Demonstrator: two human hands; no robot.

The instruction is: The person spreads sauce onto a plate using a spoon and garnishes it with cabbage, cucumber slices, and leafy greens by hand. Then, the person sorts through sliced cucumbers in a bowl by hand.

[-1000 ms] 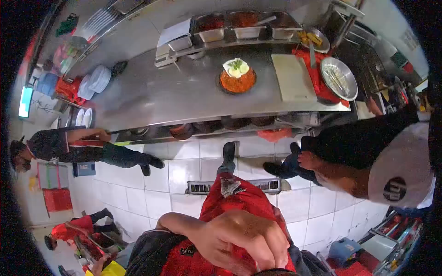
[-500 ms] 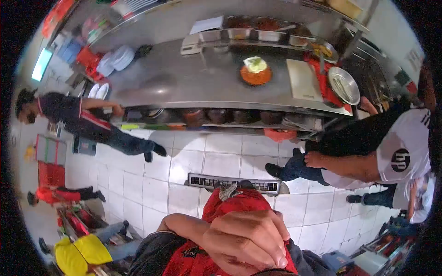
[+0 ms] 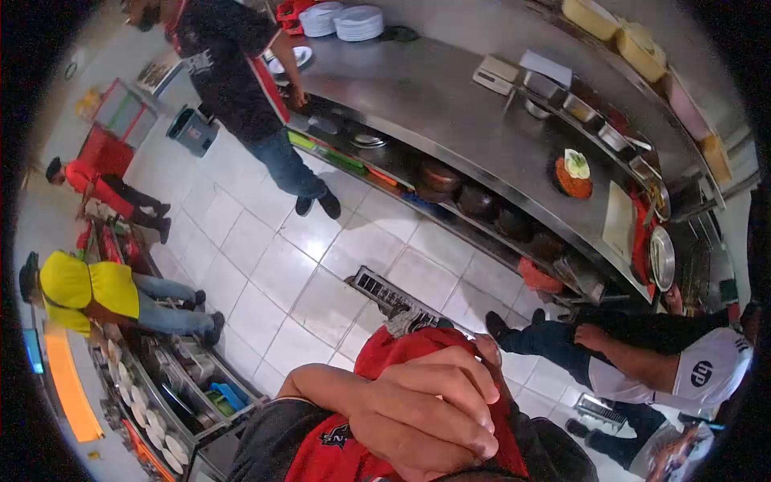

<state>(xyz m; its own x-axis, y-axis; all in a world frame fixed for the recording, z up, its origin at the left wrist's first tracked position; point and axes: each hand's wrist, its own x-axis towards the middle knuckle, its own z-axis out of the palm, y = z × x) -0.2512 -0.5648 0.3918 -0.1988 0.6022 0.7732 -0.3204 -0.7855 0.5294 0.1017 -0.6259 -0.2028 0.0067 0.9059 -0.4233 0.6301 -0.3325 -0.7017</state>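
Left hand point(image 3: 426, 406): fingers curled, pressed together, hiding most of the right hand point(image 3: 487, 352), whose finger state I cannot tell. One o'clock: plate point(image 3: 553, 170) of orange food point(image 3: 574, 190).

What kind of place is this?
Most likely a commercial kitchen. A long steel counter carries stacked plates and a dish of orange-red food with a white-and-green topping; metal containers line the shelf behind it.
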